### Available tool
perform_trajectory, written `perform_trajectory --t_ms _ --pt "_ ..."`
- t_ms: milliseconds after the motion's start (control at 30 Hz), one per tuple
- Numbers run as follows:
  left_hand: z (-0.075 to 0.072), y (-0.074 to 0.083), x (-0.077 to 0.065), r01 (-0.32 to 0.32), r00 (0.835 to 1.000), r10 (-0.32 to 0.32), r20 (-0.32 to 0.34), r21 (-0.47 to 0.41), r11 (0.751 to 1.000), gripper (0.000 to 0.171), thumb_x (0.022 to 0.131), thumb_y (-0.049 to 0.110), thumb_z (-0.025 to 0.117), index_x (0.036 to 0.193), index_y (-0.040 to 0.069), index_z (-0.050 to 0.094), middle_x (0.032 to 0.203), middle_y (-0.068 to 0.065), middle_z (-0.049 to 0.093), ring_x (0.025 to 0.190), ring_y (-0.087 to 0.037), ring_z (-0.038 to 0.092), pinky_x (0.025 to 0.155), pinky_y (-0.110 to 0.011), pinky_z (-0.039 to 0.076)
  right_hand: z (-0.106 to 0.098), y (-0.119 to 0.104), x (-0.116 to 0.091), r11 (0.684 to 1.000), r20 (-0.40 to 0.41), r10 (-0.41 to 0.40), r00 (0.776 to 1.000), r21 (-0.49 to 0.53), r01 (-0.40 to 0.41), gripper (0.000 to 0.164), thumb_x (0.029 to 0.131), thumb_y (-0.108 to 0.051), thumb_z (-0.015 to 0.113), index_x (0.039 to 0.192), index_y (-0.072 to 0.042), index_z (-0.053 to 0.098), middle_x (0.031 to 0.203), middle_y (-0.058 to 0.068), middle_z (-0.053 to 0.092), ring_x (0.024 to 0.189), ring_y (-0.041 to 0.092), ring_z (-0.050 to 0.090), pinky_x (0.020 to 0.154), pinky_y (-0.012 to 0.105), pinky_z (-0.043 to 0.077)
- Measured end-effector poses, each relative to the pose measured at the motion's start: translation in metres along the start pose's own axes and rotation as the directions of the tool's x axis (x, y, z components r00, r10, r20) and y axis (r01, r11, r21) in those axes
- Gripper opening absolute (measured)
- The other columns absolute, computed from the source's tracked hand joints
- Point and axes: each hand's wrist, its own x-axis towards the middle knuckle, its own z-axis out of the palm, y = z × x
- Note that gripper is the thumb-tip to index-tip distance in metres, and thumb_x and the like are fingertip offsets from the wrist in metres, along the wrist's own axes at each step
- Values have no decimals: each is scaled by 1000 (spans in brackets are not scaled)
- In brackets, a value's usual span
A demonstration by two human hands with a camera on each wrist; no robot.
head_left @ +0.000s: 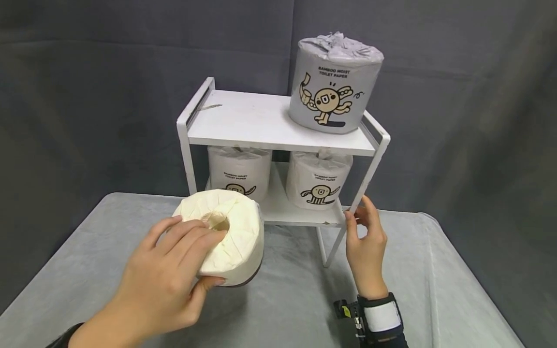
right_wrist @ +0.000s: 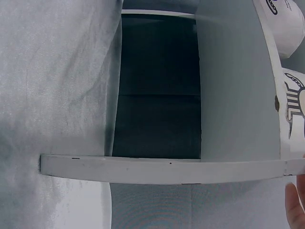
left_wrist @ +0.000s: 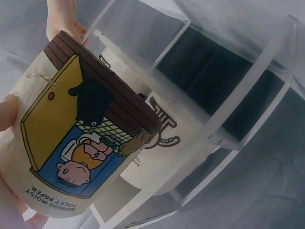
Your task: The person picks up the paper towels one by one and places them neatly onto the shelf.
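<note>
My left hand (head_left: 161,280) grips a cream-wrapped toilet paper roll (head_left: 243,246), fingertips at its centre hole and thumb against its lower side. The roll is held up in front of a white two-tier shelf rack (head_left: 243,121), left of centre. In the left wrist view, the side of this toilet paper roll (left_wrist: 97,143) carries a coloured cartoon with a yellow door. My right hand (head_left: 367,246) holds the rack's right front upright beside the lower shelf. Only a bit of the right fingers (right_wrist: 294,205) shows at the right wrist view's edge.
One grey-wrapped toilet paper roll (head_left: 335,96) stands on the top shelf, at its right end. Two more, a left roll (head_left: 243,169) and a right roll (head_left: 319,181), stand on the lower shelf. A grey cloth (head_left: 287,299) covers the table; dark fabric (head_left: 130,96) hangs behind.
</note>
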Motion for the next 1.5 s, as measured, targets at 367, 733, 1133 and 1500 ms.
perform_trajectory --t_ms 367,733,1133,1500 --pt "-3 -5 9 -33 999 34 -16 25 999 46 102 38 44 110 -3 65 99 -14 66 93 -31 62 90 -51 42 0 -1 3 1000 13 -6 1000 -12 6 42 91 6 67 131 4 54 90 17 68 77 29 63 78 16 44" --pt "-8 -9 21 -41 998 44 -55 39 998 45 101 38 46 110 -2 66 98 -16 67 92 -34 62 89 -52 42 1 0 2 1000 20 3 1000 -5 -3 43 91 7 67 132 5 53 91 18 68 78 28 63 78 15 44" --pt "-17 -11 37 -57 990 62 -127 42 997 43 100 36 49 108 -3 66 94 -16 66 87 -34 61 86 -53 42 2 -2 1 1000 14 -9 1000 -5 9 43 91 6 67 132 3 54 91 17 69 78 28 63 77 18 45" --pt "29 -58 -24 -107 979 123 -165 100 989 66 85 60 63 124 7 67 118 -2 69 109 -29 63 100 -62 38 3 -2 1 1000 9 -20 1000 -6 20 42 90 6 67 130 5 54 90 18 68 77 29 64 76 20 45"
